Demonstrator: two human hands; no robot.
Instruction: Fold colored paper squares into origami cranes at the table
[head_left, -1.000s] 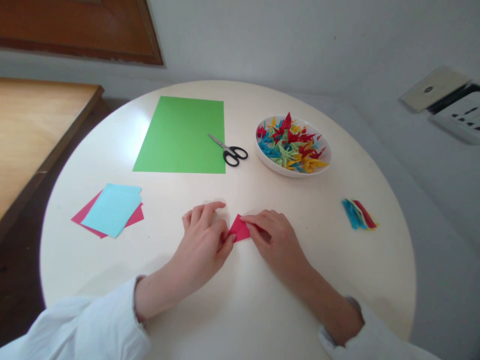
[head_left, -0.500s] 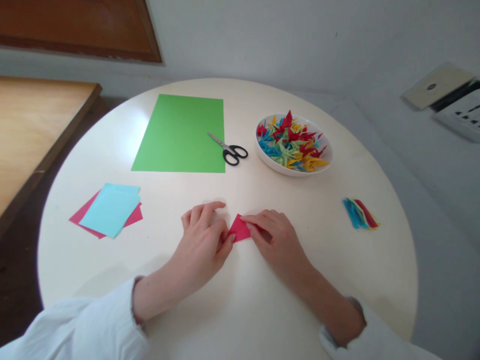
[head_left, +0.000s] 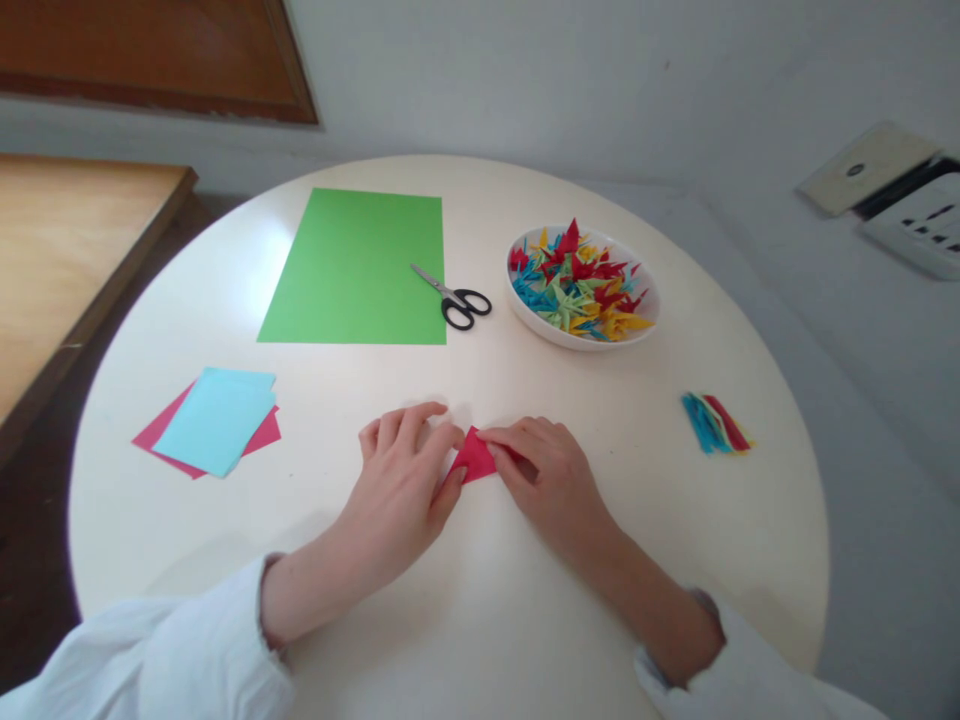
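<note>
A small folded piece of red paper lies on the white round table, between my two hands. My left hand has its thumb and index finger on the paper's left edge, with the other fingers raised and curled. The thumb and index finger of my right hand pinch the paper's right side and cover part of it. Part of the red paper shows inside the right hand's curl.
A green sheet lies at the back, with black-handled scissors over its right edge. A white bowl holds several folded paper cranes. Blue and red paper squares lie left; folded paper strips lie right.
My left index finger has straightened and moved up along the paper's left edge, away from the thumb. My right hand keeps its grip. The whole view has shifted slightly.
</note>
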